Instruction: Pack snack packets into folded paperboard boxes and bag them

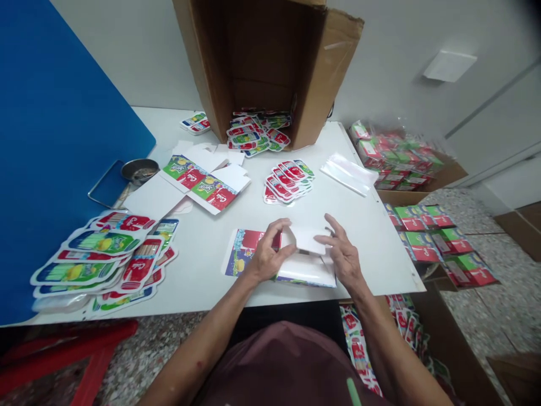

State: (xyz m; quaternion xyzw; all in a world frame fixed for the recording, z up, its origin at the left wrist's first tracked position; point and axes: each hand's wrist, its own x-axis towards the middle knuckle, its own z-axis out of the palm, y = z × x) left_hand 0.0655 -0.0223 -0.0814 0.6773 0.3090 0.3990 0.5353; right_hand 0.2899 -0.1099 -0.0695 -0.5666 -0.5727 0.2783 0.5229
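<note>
Pinching the white flap (306, 239) of the printed carton (243, 254) in the left hand (265, 256), spread right hand (343, 256) steadying it, carton flat at the counter (203, 265) near edge; likely best creased squarely along the score.

One left hand (266, 258), one right hand (343, 257), one cardboard box (270, 62), one blue board (54, 141), one metal tin (139, 169).

From my end the carton blank (304, 270) looks like glossy printed card, the big box (270, 62) matt brown cardboard, the bags (349, 173) clear shiny plastic.
</note>
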